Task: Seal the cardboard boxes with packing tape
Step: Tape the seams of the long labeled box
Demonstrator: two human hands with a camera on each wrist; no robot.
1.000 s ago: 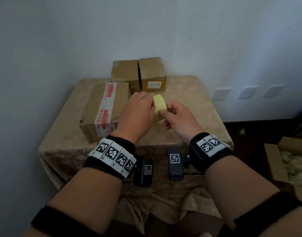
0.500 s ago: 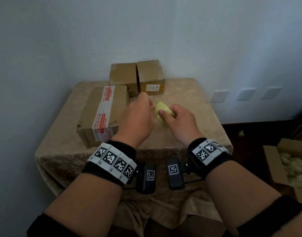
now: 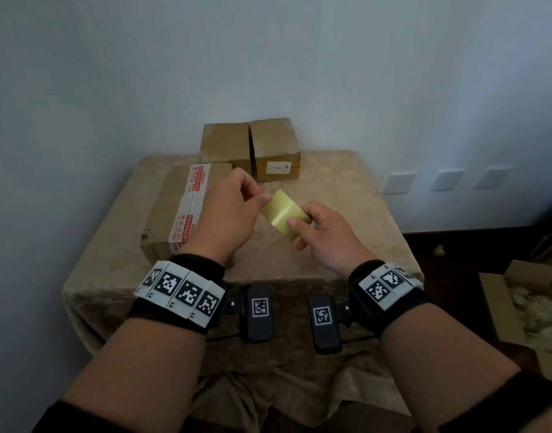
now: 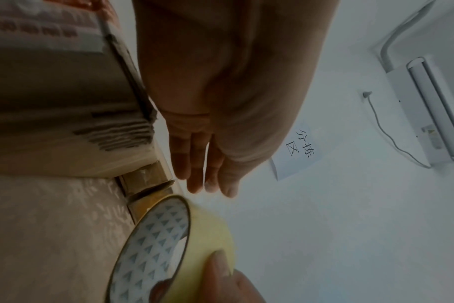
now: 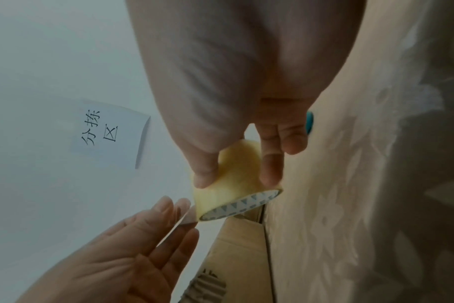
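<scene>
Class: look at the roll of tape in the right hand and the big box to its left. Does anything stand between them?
Yes: the left hand, held open, is in the air between the roll of tape gripped by the right hand and the big box.

The left hand (image 4: 220, 102) reaches out with straight fingers (image 4: 194, 164) held together, holding nothing. Below it, the right hand's fingers (image 4: 220, 272) grip a yellowish tape roll (image 4: 169, 242) above the patterned tablecloth (image 4: 52, 235), beside a cardboard box (image 4: 60, 92).
</scene>
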